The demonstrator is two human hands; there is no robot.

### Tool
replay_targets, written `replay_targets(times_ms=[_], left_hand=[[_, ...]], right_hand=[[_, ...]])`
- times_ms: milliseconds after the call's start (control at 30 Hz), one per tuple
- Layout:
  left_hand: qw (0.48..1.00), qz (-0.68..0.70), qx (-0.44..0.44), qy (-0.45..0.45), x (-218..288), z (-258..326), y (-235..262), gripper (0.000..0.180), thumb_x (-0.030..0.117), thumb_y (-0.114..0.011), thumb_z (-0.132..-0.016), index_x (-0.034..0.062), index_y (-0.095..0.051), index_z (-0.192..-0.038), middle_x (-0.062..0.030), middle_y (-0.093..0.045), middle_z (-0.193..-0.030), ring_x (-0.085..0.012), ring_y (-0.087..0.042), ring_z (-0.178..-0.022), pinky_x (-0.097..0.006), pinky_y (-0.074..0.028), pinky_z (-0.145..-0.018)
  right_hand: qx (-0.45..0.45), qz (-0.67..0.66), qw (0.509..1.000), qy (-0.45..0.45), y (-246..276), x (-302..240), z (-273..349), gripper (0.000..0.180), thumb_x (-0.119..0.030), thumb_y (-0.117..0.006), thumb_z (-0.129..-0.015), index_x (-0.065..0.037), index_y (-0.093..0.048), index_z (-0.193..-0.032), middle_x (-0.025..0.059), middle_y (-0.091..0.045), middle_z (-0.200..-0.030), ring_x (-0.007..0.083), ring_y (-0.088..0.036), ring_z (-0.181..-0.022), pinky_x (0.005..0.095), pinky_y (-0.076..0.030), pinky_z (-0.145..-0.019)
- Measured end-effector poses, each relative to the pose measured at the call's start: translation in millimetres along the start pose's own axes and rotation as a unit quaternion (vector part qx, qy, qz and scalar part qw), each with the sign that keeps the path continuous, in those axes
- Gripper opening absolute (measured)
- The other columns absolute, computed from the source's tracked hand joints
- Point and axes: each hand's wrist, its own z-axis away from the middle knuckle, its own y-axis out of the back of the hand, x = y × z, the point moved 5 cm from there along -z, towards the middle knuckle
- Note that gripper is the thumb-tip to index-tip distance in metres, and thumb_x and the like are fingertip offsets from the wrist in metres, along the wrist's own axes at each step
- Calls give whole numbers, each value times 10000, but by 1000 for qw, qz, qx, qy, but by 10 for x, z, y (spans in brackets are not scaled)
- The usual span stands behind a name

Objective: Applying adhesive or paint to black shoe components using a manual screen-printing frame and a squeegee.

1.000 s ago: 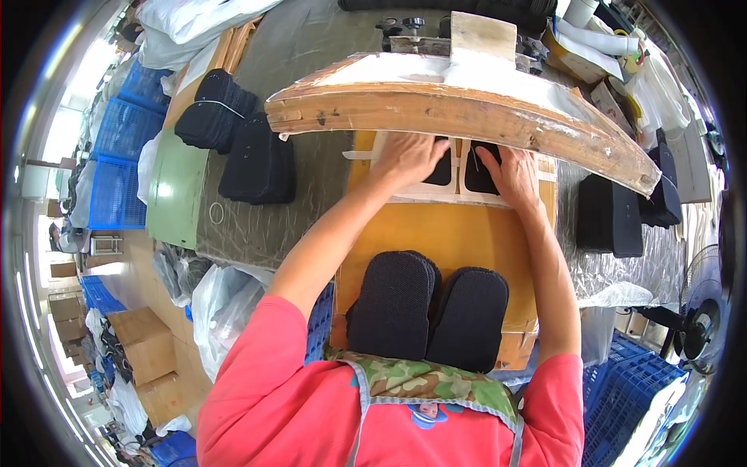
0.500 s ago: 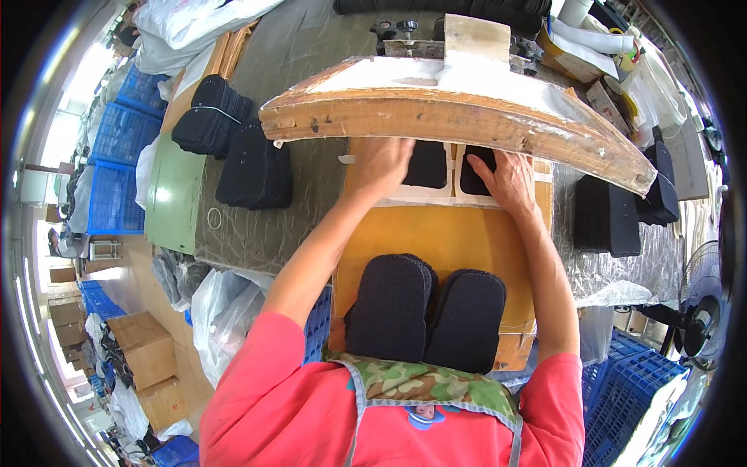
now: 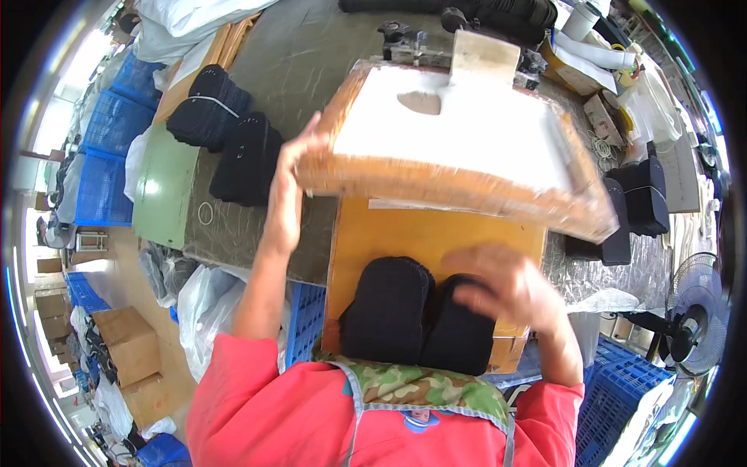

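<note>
A wooden screen-printing frame (image 3: 443,167) with a white mesh face hangs tilted over the yellow-brown board (image 3: 436,226). My left hand (image 3: 286,191) grips its left end, fingers on the wooden edge. My right hand (image 3: 506,284), smeared by motion, is over the right one of two stacks of black rounded fabric pieces; its fingers cannot be made out. The left stack (image 3: 387,307) and right stack (image 3: 459,331) lie side by side close to my body. The frame hides the pieces at the far part of the board.
More black stacks, some tied, stand on the table at left (image 3: 245,159) and right (image 3: 646,194). A clamp (image 3: 401,39) is behind the frame. Blue crates (image 3: 626,397) and a fan (image 3: 692,311) stand at right, cartons (image 3: 128,342) on the floor at left.
The frame has swung lower toward the board. My left hand has moved from the pieces under it to its left end. My right hand has come back toward the near stacks.
</note>
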Motion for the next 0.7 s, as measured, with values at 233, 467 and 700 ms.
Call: replay_targets(times_ms=[233, 467, 700], left_hand=[[988, -20, -33, 151, -693, 533, -216, 225, 260, -468, -982, 42, -516, -1011, -238, -188, -1603, -206, -454, -1280, -336, -362, -1010], [994, -92, -12, 61, -738, 580, -204, 90, 106, -519, -925, 57, -497, -997, -273, -173, -1596, -252, -418, -1345, -346, -371, -1009], [996, -48, 12, 78, -781, 588, -248, 96, 137, -493, -939, 59, -496, -995, -248, -184, -1600, -151, -510, -1049, -304, -412, -906]], right_hand=[[293, 352, 889, 15, 937, 534, -830, 544, -114, -687, -846, -83, -510, -1361, 134, -532, -1384, 312, -498, -1281, 462, -348, -1086], [234, 349, 907, -29, 902, 1305, -1221, 297, -77, -651, -845, -76, -622, -1140, 108, -611, -1031, 301, -594, -987, 437, -444, -901], [220, 294, 929, -39, 527, 701, -336, 143, -32, -628, -829, -77, -677, -956, 86, -618, -879, 297, -607, -842, 400, -471, -749]])
